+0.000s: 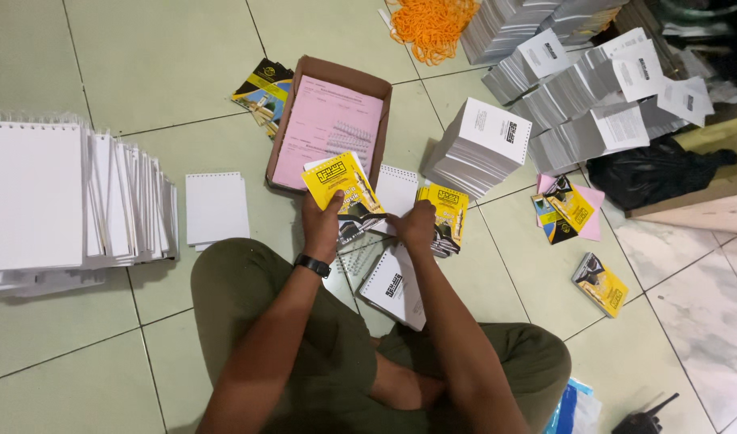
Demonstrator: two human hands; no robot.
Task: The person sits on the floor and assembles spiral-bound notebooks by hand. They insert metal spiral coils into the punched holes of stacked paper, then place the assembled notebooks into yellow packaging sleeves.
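My left hand (pixel 322 221), with a black wristband, grips a yellow-and-black booklet cover (pixel 341 186) tilted over the floor. My right hand (pixel 417 225) holds the lower edge of that same booklet, next to a white spiral notepad (pixel 397 189). A second yellow cover stack (pixel 448 214) lies just right of my right hand. Another white spiral-bound pad (pixel 394 285) rests on the tiles between my knees.
A cardboard box (pixel 286 128) holds pink sheets. A tall row of white spiral pads (pixel 55 197) stands at the left, one loose pad (pixel 216 207) beside it. Stacks of printed white pages (pixel 561 88) fill the upper right, orange rubber bands (pixel 432 24) above, loose yellow booklets (pixel 600 283) right.
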